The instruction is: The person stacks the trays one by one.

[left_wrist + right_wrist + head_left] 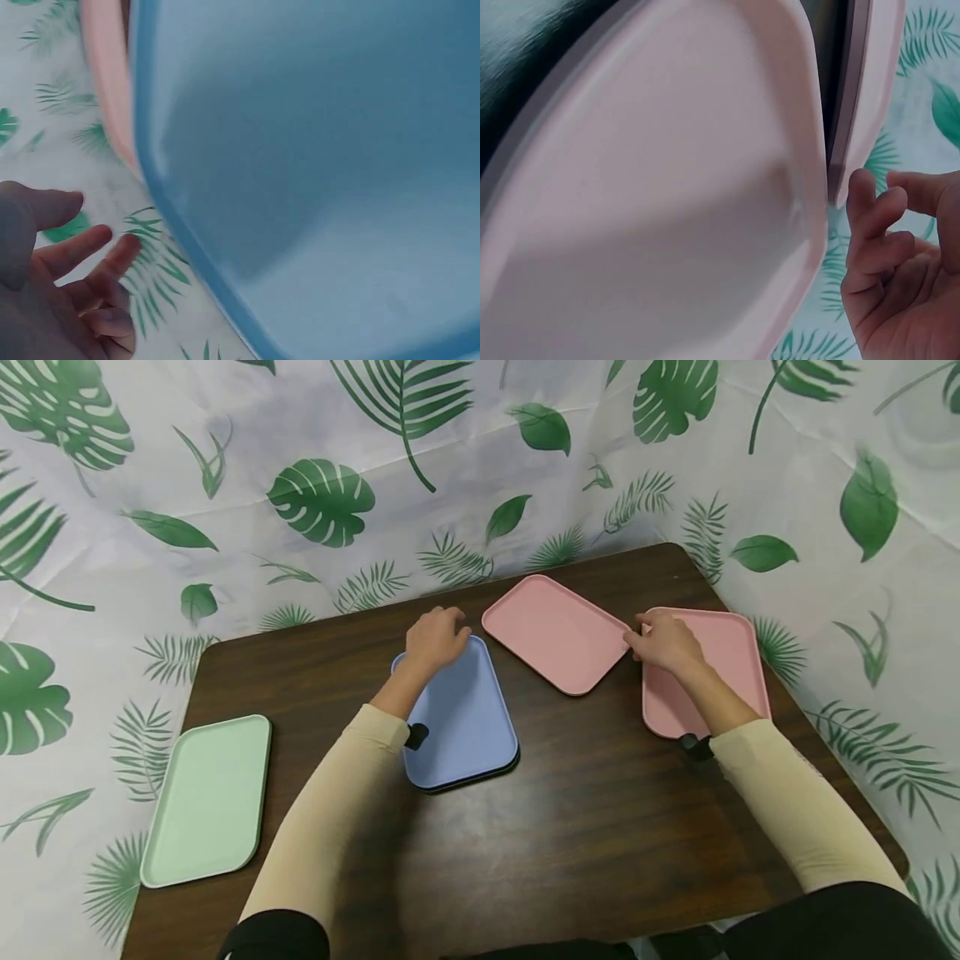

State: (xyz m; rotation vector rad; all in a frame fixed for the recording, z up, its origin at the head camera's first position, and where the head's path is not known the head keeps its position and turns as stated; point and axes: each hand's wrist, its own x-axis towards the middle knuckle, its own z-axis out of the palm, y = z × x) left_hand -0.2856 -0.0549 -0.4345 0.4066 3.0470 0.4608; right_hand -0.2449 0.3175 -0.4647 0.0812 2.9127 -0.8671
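My left hand (437, 639) lies over the far left corner of a blue tray (468, 727) on the dark wooden table (600, 827). In the left wrist view its fingers (82, 255) are loosely bent and hold nothing, just beside the blue tray's rim (161, 187). My right hand (663, 642) sits on the far left corner of the right pink tray (731, 652), close to the near corner of the middle pink tray (551, 631). In the right wrist view its fingers (874, 225) are curled loosely beside the pink tray's edge (810, 195), gripping nothing.
A green tray (206, 797) lies at the table's left edge. A dark rim shows under the blue tray's near edge (480, 781). A leaf-print cloth (322, 502) hangs behind and around the table.
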